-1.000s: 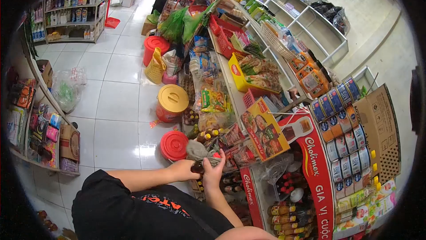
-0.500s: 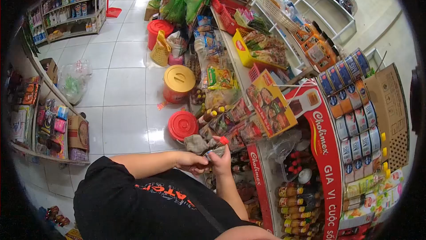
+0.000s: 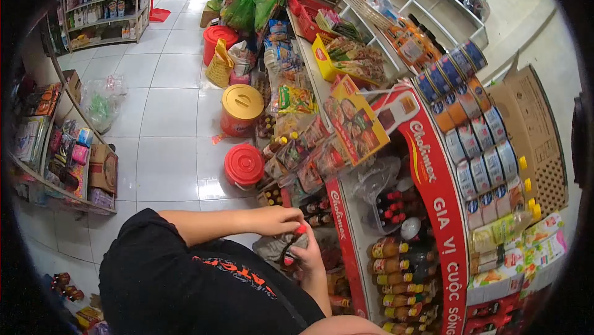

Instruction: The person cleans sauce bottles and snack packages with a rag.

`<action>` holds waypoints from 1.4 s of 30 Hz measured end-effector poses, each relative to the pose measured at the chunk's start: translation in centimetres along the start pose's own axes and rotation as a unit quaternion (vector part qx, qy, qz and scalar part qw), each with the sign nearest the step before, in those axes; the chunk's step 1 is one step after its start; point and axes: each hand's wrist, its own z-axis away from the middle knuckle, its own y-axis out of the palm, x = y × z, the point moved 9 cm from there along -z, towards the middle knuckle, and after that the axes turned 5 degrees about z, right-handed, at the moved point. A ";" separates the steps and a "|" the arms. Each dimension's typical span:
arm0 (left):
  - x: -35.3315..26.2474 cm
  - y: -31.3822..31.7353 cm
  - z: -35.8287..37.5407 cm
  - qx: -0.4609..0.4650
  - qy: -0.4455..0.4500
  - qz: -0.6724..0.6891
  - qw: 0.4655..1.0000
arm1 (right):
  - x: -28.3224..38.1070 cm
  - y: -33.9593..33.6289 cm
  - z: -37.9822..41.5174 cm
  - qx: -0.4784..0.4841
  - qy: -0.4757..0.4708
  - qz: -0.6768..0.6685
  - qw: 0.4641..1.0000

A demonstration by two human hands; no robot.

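Observation:
A small dark bottle with a red cap (image 3: 301,230) is held in front of my black shirt. My right hand (image 3: 312,259) wraps round its body from the right side. My left hand (image 3: 278,220) is closed at the cap end, fingers bent over a grey cloth (image 3: 272,248). The cloth hangs below that hand and lies against the bottle. Part of the bottle is hidden by the cloth and my fingers, so its label cannot be read.
Just right stands a red-edged shelf (image 3: 436,202) with rows of sauce bottles (image 3: 396,282) and stacked cans (image 3: 476,174). A red lidded bucket (image 3: 244,165) and a gold-lidded bucket (image 3: 242,102) stand on the tiled floor (image 3: 167,165). Another shelf (image 3: 59,183) is at left.
My left hand has moved from the bottle's lower part up to its cap, bringing the cloth along. Both hands and the bottle sit a little lower, and the view has shifted slightly.

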 end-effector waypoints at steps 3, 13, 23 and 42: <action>-0.9 4.9 0.4 0.080 -0.026 0.010 0.996 | -0.8 -1.6 4.9 -0.006 -0.010 0.050 0.999; -3.9 13.3 2.7 0.056 0.043 -0.044 0.997 | -2.2 -1.2 13.6 -0.073 0.033 -0.156 0.984; -7.4 11.5 5.2 -0.145 0.039 -0.222 0.963 | -2.7 -1.7 14.6 -0.061 -0.006 -0.126 0.990; -8.0 17.4 9.2 -0.053 0.145 -0.346 0.925 | -10.5 -3.1 14.2 -0.154 0.034 -0.013 0.987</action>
